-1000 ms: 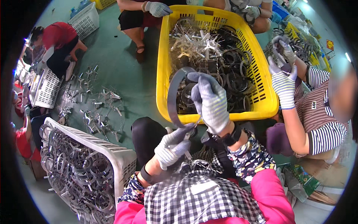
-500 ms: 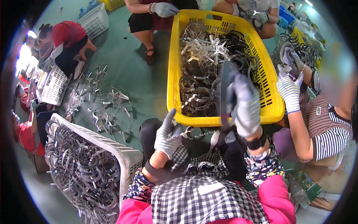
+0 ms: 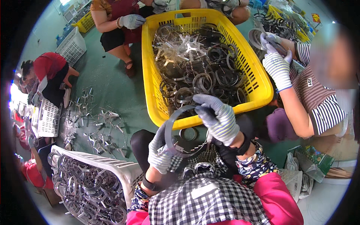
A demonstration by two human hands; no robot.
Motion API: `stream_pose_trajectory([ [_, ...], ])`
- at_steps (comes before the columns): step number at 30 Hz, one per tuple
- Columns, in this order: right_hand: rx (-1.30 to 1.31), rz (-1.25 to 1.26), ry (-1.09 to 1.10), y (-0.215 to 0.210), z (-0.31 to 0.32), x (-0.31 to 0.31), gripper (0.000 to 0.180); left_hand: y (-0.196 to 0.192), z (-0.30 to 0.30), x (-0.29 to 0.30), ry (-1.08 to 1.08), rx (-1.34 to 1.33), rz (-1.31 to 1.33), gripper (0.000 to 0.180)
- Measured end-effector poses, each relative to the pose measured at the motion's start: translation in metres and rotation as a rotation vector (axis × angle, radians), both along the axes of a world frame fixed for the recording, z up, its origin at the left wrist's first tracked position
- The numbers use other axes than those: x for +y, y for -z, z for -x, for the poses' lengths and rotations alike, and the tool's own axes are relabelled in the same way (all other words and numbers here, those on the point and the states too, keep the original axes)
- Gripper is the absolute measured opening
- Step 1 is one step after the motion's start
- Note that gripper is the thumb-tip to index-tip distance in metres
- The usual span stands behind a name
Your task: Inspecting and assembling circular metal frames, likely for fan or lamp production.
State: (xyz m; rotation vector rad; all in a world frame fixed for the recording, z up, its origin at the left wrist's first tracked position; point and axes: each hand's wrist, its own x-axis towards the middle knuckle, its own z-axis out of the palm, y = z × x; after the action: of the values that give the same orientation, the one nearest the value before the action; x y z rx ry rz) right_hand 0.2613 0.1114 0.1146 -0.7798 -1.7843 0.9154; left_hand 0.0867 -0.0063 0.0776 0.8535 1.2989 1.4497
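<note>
Pinching the dark metal ring [image 3: 169, 131] between both hands, I have it in front of me at 12 o'clock, tilted, above my checked apron [image 3: 210, 206]. My right grip [image 3: 222, 123] presses thumb and fingers together on the ring's edge at about 1 o'clock; my left grip [image 3: 160, 153] closes on the edge at about 8 o'clock. The ring's middle is open between them.

Just beyond, at 12 o'clock, the near rim of the yellow basket [image 3: 147, 75] runs across behind my right knuckles; I cannot tell whether they touch it. More dark rings and bright metal pieces fill the basket. At 8 o'clock the edge of the white basket [image 3: 101, 162] slants close by my left forearm. A strip of green floor [image 3: 129, 101] gives open room at 11 o'clock, between the yellow basket and the scattered metal parts [image 3: 107, 142] at 10 o'clock. A co-worker's striped gloves [image 3: 277, 69] work at 2 o'clock, apart from my hands.
</note>
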Motion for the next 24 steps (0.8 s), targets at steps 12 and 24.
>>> stream_pose_trajectory([
  [12, 0.123, 0.913, -0.562, 0.033, 0.006, -0.009, 0.03, -0.005, -0.006, -0.006, 0.075, 0.005, 0.09, 0.058],
  [24, -0.473, -0.25, -0.056, -0.015, 0.009, -0.032, 0.032, 0.029, 0.002, 0.017, -0.152, -0.156, -0.055, 0.059],
])
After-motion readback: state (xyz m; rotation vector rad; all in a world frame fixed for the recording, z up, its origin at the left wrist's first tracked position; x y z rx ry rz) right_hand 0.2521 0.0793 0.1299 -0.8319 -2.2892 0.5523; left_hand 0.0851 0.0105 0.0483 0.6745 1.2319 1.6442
